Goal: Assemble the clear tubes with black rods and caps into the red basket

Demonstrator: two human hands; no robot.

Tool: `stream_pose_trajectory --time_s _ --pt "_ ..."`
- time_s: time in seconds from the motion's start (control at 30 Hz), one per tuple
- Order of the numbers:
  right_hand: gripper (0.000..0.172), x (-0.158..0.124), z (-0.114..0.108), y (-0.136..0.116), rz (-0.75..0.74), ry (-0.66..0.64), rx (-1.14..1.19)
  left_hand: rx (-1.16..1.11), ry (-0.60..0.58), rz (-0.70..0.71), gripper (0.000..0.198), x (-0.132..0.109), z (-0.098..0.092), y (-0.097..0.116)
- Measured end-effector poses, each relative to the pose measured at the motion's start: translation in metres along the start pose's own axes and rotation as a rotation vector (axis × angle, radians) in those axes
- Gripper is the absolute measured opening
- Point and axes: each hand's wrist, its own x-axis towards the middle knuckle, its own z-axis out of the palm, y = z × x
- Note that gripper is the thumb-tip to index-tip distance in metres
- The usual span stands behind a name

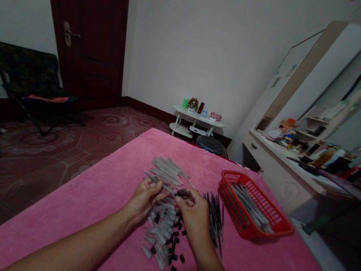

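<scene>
Both my hands work over a pink-covered table. My left hand is closed round a grey pen barrel that points to the right. My right hand pinches a small dark pen part at the barrel's tip. Under my hands lies a heap of grey caps and small black plugs. Beyond my hands lies a pile of grey pen barrels. Several thin black refills lie just to the right of my right hand.
A red plastic basket with several finished pens stands at the right of the table. A dresser with bottles is further right. A dark folding chair, a brown door and a small white shelf stand across the tiled floor.
</scene>
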Motion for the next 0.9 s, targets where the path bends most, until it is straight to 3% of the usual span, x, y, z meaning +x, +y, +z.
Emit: stream_pose_trajectory --time_s 0.57,0.73,0.9 --pt "0.010 0.0003 -0.0037 0.0101 -0.190 -0.012 -0.269 0.032 -0.029 0.024 0.031 -0.0028 0.0005 -0.0049" --pt "0.011 -0.0025 -0.0068 0.0111 -0.265 0.039 -0.412 0.036 -0.041 0.016 0.030 -0.0061 0.0036 -0.0036" --pt "0.010 -0.0044 -0.0064 0.0103 -0.227 0.041 -0.393 0.040 -0.039 0.000 0.027 -0.0066 0.0029 -0.0038"
